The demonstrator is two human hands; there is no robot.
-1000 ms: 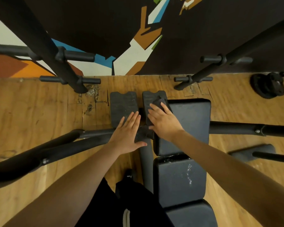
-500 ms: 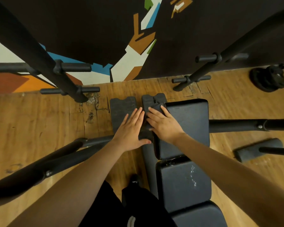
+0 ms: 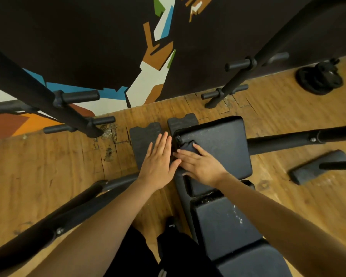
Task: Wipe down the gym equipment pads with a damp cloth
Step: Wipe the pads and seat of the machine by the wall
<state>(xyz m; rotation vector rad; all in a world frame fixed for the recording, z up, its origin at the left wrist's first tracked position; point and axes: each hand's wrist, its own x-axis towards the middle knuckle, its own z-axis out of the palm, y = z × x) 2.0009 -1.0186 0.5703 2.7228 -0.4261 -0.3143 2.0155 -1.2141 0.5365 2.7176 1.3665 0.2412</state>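
While its fingers lie straight and spread flat, the right hand (image 3: 200, 165) presses a dark crumpled cloth (image 3: 189, 146) against the near left corner of the black padded top cushion (image 3: 220, 144) of the weight bench, the cloth bunched just beyond the fingertips beside a small black knob (image 3: 178, 139). Just beside it, the left hand (image 3: 158, 163) is flat too, fingers straight and together, lying over the gap between the cushion's edge and a black textured foot plate (image 3: 143, 136) on the floor; whether the thumb touches the right hand's fingers I cannot tell. Below the top cushion sits a second black pad (image 3: 222, 226) with pale streaks on it. Black steel frame tubes (image 3: 288, 140) run out to either side over the worn wooden plank floor (image 3: 48, 166), and a dark weight plate (image 3: 320, 78) lies at the far right near the painted wall (image 3: 68, 37).
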